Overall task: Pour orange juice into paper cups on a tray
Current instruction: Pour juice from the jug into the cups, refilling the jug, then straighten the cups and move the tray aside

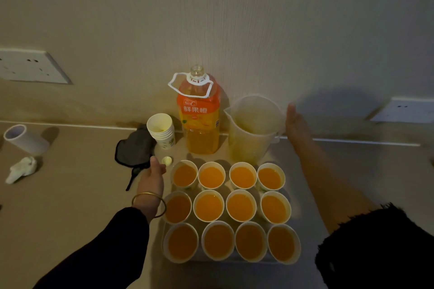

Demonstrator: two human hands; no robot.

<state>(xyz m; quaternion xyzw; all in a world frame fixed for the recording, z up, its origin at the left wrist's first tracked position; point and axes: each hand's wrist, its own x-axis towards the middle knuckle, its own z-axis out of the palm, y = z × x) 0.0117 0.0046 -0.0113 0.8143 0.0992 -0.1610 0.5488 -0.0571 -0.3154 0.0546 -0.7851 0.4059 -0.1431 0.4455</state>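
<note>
Left hand (153,175): open, fingers extended, holding nothing. Its fingertips lie just beside the bottle cap (167,160), which rests on the counter (70,195); contact between fingertip and cap cannot be confirmed. The hand sits just left of the tray's far-left cup.

Right hand (296,122): open, palm flat, holding nothing. It is just right of the jug (252,129), near the jug's handle side. The hand is blurred, so contact with the jug cannot be determined.

Tray (237,261): sits on the counter between the two forearms. Only its near edge and left corner are visible beneath the cups.

Cups (209,205): twelve on the tray, arranged in three rows of four. All twelve contain orange juice.

Bottle (199,115): one, upright, uncapped, behind the tray against the wall. It is partly filled with juice.

Jug: one, translucent, upright, just right of the bottle. It shows only a little juice at the bottom.

Spare cups (162,131): one nested stack, just left of the bottle. The exact number in the stack cannot be counted.

Cap: one, between the stack and the tray.
</note>
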